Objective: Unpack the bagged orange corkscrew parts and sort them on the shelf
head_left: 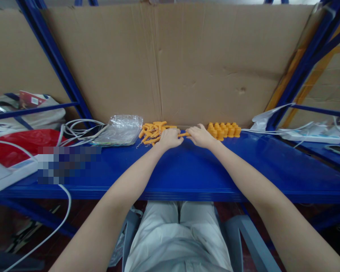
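My left hand [170, 138] and my right hand [200, 136] meet at the back of the blue shelf [187, 170], both closed on one small orange plastic part [184, 134] held between them. A loose pile of orange elongated parts [151, 132] lies just left of my left hand. Beside my right hand stands a tidy cluster of several orange cone-shaped parts [225, 130]. Both forearms reach straight out over the shelf.
A brown cardboard sheet [170, 60] forms the back wall. A clear plastic bag [120, 130] and white cables [79, 130] lie to the left, with a red bag [22, 143] beyond. A white power strip [308, 136] and a phone [338, 150] sit at the right.
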{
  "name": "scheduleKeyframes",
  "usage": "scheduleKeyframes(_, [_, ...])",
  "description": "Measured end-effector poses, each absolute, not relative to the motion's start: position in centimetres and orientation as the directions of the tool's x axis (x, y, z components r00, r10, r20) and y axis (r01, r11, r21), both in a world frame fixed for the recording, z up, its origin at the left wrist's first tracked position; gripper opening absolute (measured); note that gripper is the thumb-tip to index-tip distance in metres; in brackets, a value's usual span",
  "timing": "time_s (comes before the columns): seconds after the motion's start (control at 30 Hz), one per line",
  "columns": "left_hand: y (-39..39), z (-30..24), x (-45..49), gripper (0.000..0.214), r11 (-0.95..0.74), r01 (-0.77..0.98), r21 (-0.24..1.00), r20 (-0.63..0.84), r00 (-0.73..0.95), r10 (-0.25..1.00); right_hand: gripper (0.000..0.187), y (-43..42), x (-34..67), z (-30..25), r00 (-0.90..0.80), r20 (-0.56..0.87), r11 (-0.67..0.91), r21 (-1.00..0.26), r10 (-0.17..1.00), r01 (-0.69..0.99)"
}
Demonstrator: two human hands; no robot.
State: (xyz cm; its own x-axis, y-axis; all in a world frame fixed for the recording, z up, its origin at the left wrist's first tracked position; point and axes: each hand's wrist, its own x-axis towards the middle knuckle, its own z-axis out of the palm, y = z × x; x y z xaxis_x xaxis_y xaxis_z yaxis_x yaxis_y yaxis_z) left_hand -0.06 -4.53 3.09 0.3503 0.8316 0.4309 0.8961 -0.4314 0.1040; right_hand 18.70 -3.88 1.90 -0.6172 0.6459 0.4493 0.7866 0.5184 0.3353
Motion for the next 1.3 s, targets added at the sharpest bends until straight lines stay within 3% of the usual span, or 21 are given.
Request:
scheduleKeyframes(0.1, [-4.0, 3.0, -0.1, 0.021, -0.414, 0.890, 0.192, 0.405, 0.312, 0.859, 0.028, -3.9, 18.6, 2.0, -0.610, 0.450, 0.503, 0.345, 0.652, 0.792])
scheduleKeyframes(0.3, [-3.1, 3.2, -0.2, 0.019, -0.374, 0.714, 0.591, 0.233, 0.293, 0.927, 0.028, -4.0, 18.6, 2.5, -0.598, 0.490, 0.488, 0.347, 0.634, 0.801])
scheduleKeyframes(0.43, [-3.5, 3.5, -0.3, 0.016, -0.294, 0.556, 0.778, 0.132, 0.312, 0.941, 0.028, -3.8, 18.8, 2.7, -0.603, 0.534, 0.503, 0.340, 0.592, 0.795])
scheduleKeyframes(0.6, [-3.5, 3.8, -0.4, 0.023, -0.097, 0.429, 0.898, -0.056, 0.329, 0.943, 0.032, -3.8, 19.0, 2.9, -0.600, 0.560, 0.509, 0.331, 0.572, 0.795])
scheduleKeyframes(0.83, [-3.8, 4.8, -0.7, 0.041, 0.110, 0.243, 0.964, -0.228, 0.538, 0.811, 0.036, -3.9, 19.2, 3.4, -0.530, 0.658, 0.453, 0.307, 0.535, 0.837])
scheduleKeyframes(0.97, [-4.0, 4.8, -0.9, 0.039, 0.109, 0.187, 0.976, -0.195, 0.541, 0.818, 0.031, -3.8, 21.1, 4.0, -0.351, 0.763, 0.326, 0.193, 0.542, 0.925])
scheduleKeyframes(1.13, [-3.3, 4.2, -1.2, 0.030, 0.031, 0.048, 0.998, -0.048, 0.431, 0.901, 0.033, -3.4, 25.6, 5.4, 0.029, 0.824, 0.085, -0.093, 0.566, 0.992])
scheduleKeyframes(1.3, [-2.4, 3.9, -1.6, 0.022, -0.044, -0.009, 0.999, 0.045, 0.269, 0.962, 0.041, -3.2, 29.9, 6.4, 0.360, 0.675, -0.181, -0.322, 0.644, 0.929])
